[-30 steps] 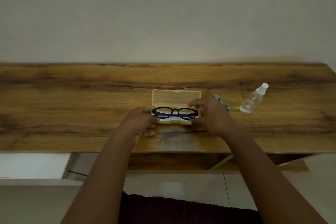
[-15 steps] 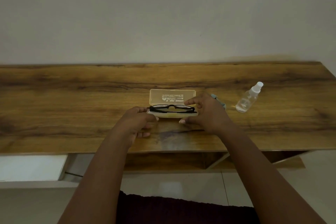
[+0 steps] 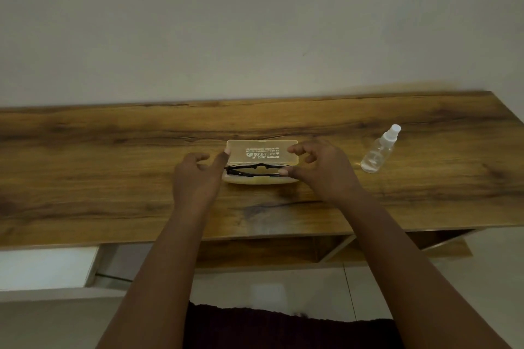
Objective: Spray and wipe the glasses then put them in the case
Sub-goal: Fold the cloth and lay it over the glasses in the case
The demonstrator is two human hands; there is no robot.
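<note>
The glasses [image 3: 256, 169] lie folded in the lower half of the open case [image 3: 261, 178], which sits on the wooden tabletop [image 3: 113, 173] about midway between its near and far edges. The left hand [image 3: 195, 181] is at the left end of the case; its thumb tip rests against the left edge of the raised lid, and its other fingers [image 3: 198, 156] curl loosely just left of the case, clear of it. The hand is spread, gripping nothing. The right hand [image 3: 326, 170] is at the right end; its thumb tip sits at the right end of the glasses and the rim of the case, while its forefinger reaches up to the top right corner of the lid. Whether that thumb presses on the frame or only the rim I cannot tell. Those fingers are parted wide, spanning the height of the lid.

The glasses have a thin black frame, seen nearly edge on, with the bridge as a small hump at the centre. The case is pale yellow, see-through plastic, a rounded rectangle, and its lid stands up on the far side with white print showing reversed through it.

A small clear spray bottle [image 3: 378, 151] with a white cap stands to the right, apart from the right hand.
</note>
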